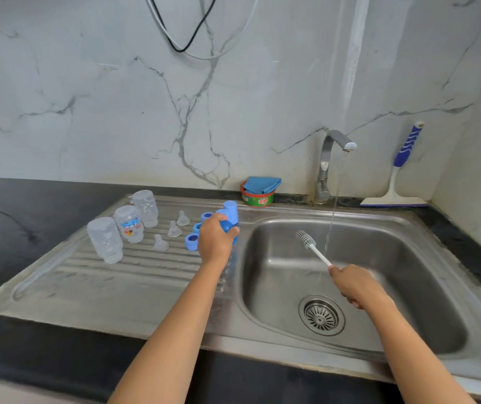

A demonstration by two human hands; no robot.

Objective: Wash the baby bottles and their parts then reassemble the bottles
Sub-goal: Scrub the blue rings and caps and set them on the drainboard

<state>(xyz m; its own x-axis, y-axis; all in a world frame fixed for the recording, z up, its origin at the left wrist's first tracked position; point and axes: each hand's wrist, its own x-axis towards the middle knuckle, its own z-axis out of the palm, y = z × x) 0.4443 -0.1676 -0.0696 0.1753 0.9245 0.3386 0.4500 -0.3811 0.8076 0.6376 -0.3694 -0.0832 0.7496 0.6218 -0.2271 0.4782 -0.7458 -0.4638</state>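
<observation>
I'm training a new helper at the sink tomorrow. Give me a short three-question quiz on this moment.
1. True or false: the left hand grips a clear nipple.
2. How many clear bottles stand neck-down on the drainboard?
3. The right hand holds: A) a blue cloth, B) the bottle brush, C) a squeegee.

Key: 1 false, it grips a blue part; 2 three; 3 B.
</observation>
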